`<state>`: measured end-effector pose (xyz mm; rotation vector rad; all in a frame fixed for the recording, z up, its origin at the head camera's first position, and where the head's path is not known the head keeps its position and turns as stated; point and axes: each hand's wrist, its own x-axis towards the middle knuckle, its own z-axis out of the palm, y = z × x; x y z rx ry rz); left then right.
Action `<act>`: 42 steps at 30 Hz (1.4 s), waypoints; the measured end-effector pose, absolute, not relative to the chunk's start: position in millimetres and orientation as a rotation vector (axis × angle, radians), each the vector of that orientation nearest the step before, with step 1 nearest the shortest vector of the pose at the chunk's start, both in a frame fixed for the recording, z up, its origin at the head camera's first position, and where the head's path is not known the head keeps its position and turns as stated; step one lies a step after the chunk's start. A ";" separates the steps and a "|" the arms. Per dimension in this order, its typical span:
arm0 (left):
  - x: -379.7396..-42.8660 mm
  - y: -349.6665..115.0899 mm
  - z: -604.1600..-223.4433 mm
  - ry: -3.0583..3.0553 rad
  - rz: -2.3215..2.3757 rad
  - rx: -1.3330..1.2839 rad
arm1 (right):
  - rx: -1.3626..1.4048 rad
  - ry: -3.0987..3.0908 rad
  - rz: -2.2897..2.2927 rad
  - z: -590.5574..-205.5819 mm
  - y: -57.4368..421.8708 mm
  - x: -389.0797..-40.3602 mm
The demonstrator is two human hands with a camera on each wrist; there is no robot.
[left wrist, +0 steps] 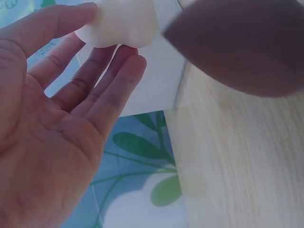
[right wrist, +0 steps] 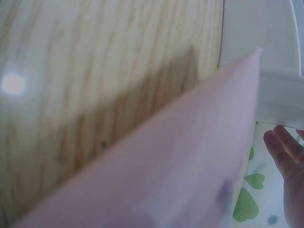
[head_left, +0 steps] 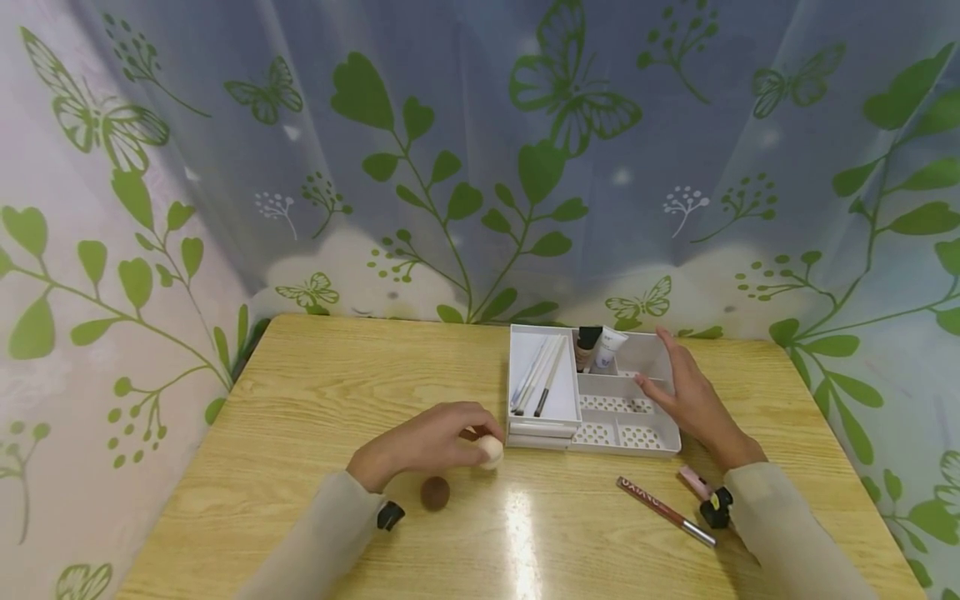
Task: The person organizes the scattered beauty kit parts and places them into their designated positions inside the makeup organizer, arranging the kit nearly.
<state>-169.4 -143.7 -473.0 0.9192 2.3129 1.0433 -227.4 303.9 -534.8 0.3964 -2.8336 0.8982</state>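
Observation:
My left hand pinches a cream makeup sponge between thumb and fingertips, just off the front left corner of a white organizer. In the left wrist view the cream sponge shows at the fingertips. A brown, pointed makeup sponge lies on the table beside the left wrist. My right hand is at the organizer's right wall, its fingers fairly straight along the outside and its thumb reaching over the inside. The right wrist view shows these fingers at the organizer's edge.
Brushes lie in the organizer's left tray. A dark-capped tube and a white tube stand in a back compartment. A brown-red pencil and a pink tube lie in front, near the right wrist. A patterned curtain hangs behind the table.

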 end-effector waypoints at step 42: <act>-172.0 -84.2 -432.6 2.244 1.038 1.143 | 0.431 -2.791 0.895 -534.7 302.5 -226.7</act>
